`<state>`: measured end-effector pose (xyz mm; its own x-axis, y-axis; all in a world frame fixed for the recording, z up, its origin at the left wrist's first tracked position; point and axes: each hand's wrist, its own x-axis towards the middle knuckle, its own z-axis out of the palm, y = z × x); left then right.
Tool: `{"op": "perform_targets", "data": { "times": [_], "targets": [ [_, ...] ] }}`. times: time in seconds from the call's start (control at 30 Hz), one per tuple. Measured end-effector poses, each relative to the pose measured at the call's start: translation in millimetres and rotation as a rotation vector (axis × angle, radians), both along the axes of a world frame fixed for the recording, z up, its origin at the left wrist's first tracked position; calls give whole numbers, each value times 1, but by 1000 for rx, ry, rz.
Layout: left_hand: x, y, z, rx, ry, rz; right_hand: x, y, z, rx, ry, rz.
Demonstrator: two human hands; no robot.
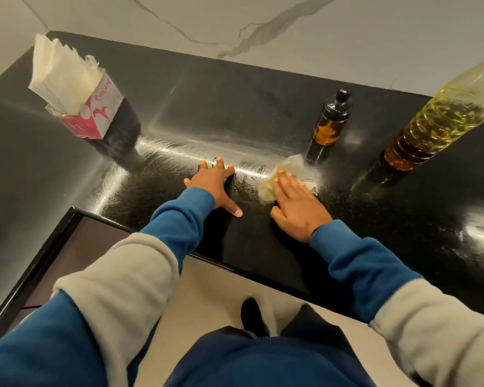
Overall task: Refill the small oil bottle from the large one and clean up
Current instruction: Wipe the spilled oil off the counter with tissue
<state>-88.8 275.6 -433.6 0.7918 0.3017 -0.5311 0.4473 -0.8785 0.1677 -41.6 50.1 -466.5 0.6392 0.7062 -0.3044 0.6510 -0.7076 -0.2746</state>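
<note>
Two hands rest on the glossy black bench [263, 113], both in blue sleeves with grey upper arms. The left hand [214, 185] lies flat with fingers spread, palm down on the bare surface, holding nothing. The right hand [299, 205] is also flat, fingers stretched out and pressing down on a crumpled, yellow-stained tissue [285, 174] that sits under its fingertips. Shiny swirled smears show on the bench around and between the hands. Just beyond the tissue stands the small oil bottle [330, 124], upright, with a black cap on and amber oil inside. To its right, well apart from the hands, stands the large oil bottle [433, 124], clear plastic, with oil filling its lower part; its top runs out of the frame. At the far left of the bench stands a pink and white tissue box [95, 115] with white tissues sticking out of the top. A marbled white wall [263, 23] rises behind the bench.
</note>
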Motion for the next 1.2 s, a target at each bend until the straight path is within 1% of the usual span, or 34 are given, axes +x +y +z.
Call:
{"op": "perform_targets", "data": {
  "times": [0.07, 0.13, 0.2, 0.3, 0.37, 0.47, 0.53, 0.6, 0.7, 0.8, 0.87, 0.93, 1.0, 1.1, 1.2],
  "targets": [
    [-3, -1, 4, -13, -10, -5, 6, 10, 1, -12, 16, -97],
    [-11, -4, 4, -60, -60, 30, 6, 29, 1, 2, 39, -159],
    [-26, -8, 1, -82, -128, 76, 2, 51, -1, 24, 33, -147],
    [-49, -8, -4, -79, -198, 122, -12, 79, -3, 67, 19, 6],
    [-59, -1, -5, -131, -257, 179, -26, 84, -4, 101, 35, 140],
    [-72, 10, -8, -182, -321, 245, -37, 67, -2, 109, 51, 301],
    [-82, 13, -9, -221, -360, 289, -30, 49, -1, 90, 41, 334],
    [-90, 14, -9, -256, -384, 320, -12, 38, -1, 59, 11, 292],
    [-100, 18, -10, -258, -394, 345, 18, 50, -2, 23, 9, 168],
    [-108, 24, -8, -234, -412, 390, 25, 93, -5, 22, 13, 39],
    [-112, 29, -9, -182, -419, 419, 13, 131, -7, 42, 8, 8],
    [-114, 35, -9, -146, -424, 452, -9, 162, -7, 68, 21, 59],
    [-116, 40, -10, -120, -444, 500, -34, 174, -6, 102, 27, 182],
    [-120, 45, -13, -73, -443, 494, -58, 152, -3, 133, 28, 337],
    [-128, 49, -18, -99, -464, 444, -48, 124, -4, 141, 20, 346]
  ]
}}
